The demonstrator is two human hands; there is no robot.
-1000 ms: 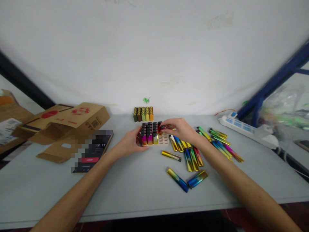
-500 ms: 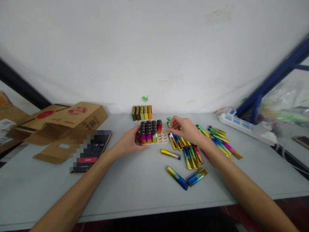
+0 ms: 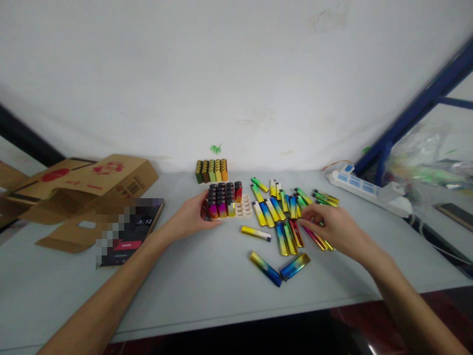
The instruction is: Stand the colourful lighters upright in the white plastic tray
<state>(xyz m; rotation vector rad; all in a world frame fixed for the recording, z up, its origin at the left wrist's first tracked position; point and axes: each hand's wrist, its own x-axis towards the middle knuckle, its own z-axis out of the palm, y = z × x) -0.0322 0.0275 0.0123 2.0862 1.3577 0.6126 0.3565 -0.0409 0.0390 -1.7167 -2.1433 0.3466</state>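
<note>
A white slotted tray point(image 3: 244, 206) holds several upright lighters point(image 3: 221, 201) with black tops and pink, red or yellow bodies. Its right-hand slots are bare. My left hand point(image 3: 192, 217) is closed around the tray's left side, the thumb along the front edge. My right hand point(image 3: 325, 224) is over the loose lighters at the right, its fingertips pinched at the upper end of a red-and-gold lighter point(image 3: 296, 234). Around it lie several shiny lighters in blue, green and gold. A yellow lighter point(image 3: 255, 233) lies alone before the tray.
Behind the tray stands a block of upright lighters point(image 3: 212, 171). Opened cardboard boxes point(image 3: 121, 175) and a phone point(image 3: 131, 239) lie at the left. A white power strip point(image 3: 369, 190) with a cable is at the right. Two blue-and-gold lighters point(image 3: 265, 268) lie nearer the front edge.
My right hand has moved away from beside the tray, rightward and nearer to me, onto the loose lighters. My left hand stays at the tray. The view has shifted slightly.
</note>
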